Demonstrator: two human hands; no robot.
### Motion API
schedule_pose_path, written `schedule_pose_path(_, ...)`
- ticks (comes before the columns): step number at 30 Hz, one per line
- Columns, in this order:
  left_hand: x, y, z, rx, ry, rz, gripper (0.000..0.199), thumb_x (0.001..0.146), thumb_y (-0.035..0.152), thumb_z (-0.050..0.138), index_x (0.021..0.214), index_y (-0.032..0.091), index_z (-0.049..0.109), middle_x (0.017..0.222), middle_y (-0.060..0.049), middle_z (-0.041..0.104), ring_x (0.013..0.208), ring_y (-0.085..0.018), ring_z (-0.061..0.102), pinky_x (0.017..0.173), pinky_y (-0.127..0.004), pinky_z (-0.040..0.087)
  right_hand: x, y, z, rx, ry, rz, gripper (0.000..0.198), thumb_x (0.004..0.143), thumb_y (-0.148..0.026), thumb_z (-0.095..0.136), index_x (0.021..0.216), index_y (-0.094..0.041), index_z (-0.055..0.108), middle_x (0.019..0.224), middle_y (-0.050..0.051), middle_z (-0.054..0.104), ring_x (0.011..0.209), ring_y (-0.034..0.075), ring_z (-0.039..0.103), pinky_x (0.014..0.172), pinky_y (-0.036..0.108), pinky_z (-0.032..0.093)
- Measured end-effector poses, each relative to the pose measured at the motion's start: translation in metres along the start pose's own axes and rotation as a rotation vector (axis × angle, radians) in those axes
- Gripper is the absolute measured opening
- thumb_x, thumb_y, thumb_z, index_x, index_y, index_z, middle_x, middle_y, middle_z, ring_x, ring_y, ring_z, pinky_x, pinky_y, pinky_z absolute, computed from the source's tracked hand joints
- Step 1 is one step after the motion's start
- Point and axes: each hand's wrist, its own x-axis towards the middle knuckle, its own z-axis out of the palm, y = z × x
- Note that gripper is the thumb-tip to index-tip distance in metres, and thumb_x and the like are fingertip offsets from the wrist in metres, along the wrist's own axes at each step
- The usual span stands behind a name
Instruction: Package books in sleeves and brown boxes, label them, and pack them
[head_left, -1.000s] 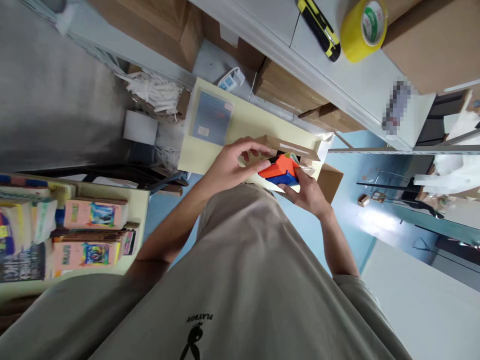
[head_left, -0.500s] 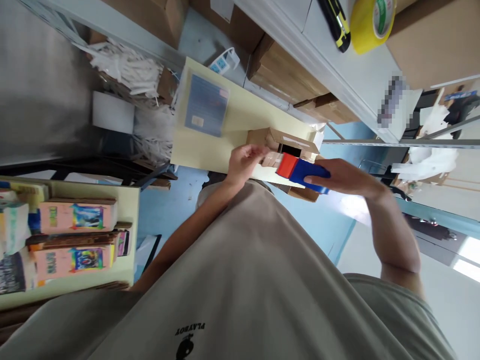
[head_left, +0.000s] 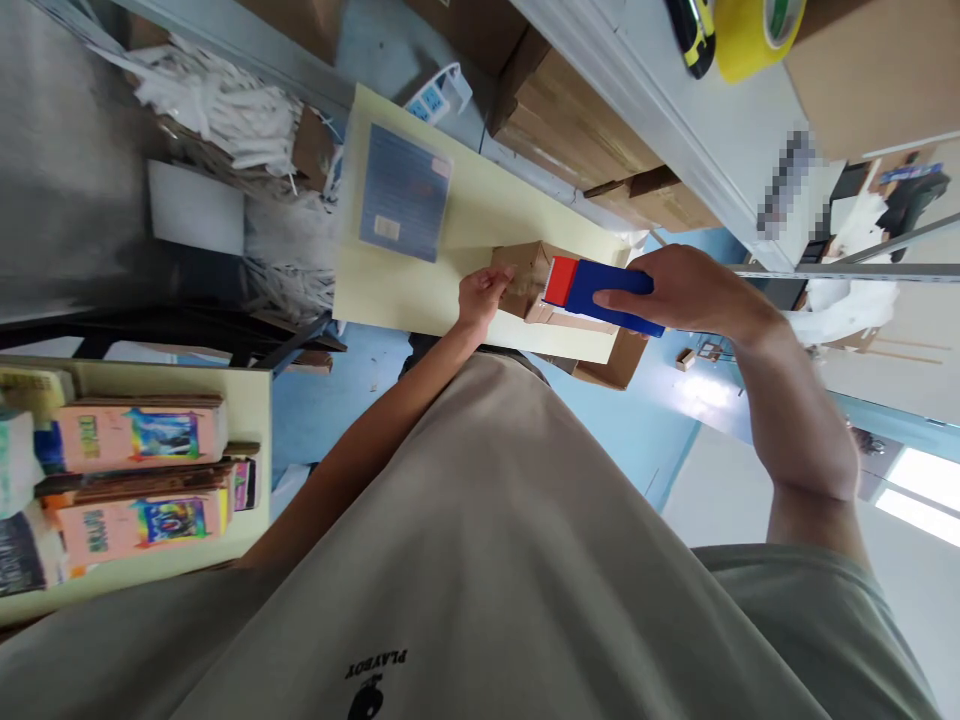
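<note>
**Tape dispenser (head_left: 589,285) in the right hand (head_left: 671,290), across the cardboard box (head_left: 529,268)**

The pale yellow tabletop (head_left: 409,290) carries the box, which looks light and fairly stiff, though its thin walls would probably dent under a hard push; its sides and corners seem the best places to steady it. The dispenser overlaps the box in this view, and whether the two touch cannot be told. Its blue body looks like hard, smooth plastic: light, rigid, perhaps a little slippery. The right hand grips it well, at the far end from the red head (head_left: 560,281), with the thumb along the flat face. The pale front edge of that head may be sharp, so fingers should stay off it. The left hand (head_left: 481,297) is near the other end of the box, fingers drawn together; whether they pinch anything cannot be told.

Half a second ago the dark opening in the box showed above the dispenser; now the dispenser hides that spot. A second ago both hands were at the dispenser; now only the right has it.
</note>
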Motion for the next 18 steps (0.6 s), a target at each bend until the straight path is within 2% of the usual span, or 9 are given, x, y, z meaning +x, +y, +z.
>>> schedule_pose_path(4,0.005,-0.008,0.005,0.013,0.013,-0.023,0.031,0.103,0.02,0.089,0.074,0.02,0.076,0.072,0.001,0.066,0.07,-0.014,0.057,0.071,-0.03,0.043,0.006,-0.001,0.004,-0.036,0.011,0.012,0.064,0.106,-0.084,0.066,0.096,-0.023,0.083,0.068,0.006,0.069,0.075,0.028,0.071,0.076,0.041,0.047)
schedule_pose_path(11,0.012,-0.022,0.015,0.018,0.021,0.041,0.021,0.102,0.023,0.09,0.086,0.02,0.077,0.081,0.0,0.076,0.076,-0.014,0.063,0.077,-0.03,0.05,0.007,-0.012,0.013,-0.08,0.026,0.093,0.06,0.108,-0.079,0.066,0.097,-0.023,0.083,0.071,0.009,0.069,0.08,0.033,0.072,0.079,0.046,0.05)
schedule_pose_path(16,0.016,-0.033,0.018,0.045,0.053,0.125,0.019,0.097,0.032,0.093,0.085,0.024,0.081,0.093,-0.005,0.082,0.085,-0.02,0.072,0.079,-0.032,0.056,0.01,-0.014,0.016,-0.068,0.036,0.078,0.059,0.108,-0.079,0.065,0.106,-0.023,0.084,0.073,0.01,0.07,0.085,0.035,0.072,0.082,0.047,0.05)
schedule_pose_path(18,0.018,-0.037,0.018,0.053,0.075,0.136,0.012,0.097,0.033,0.093,0.095,0.025,0.084,0.103,-0.005,0.082,0.092,-0.019,0.074,0.085,-0.03,0.057,0.01,-0.013,0.017,-0.056,0.04,0.065,0.061,0.108,-0.081,0.065,0.11,-0.023,0.084,0.075,0.011,0.071,0.088,0.037,0.073,0.082,0.047,0.051)
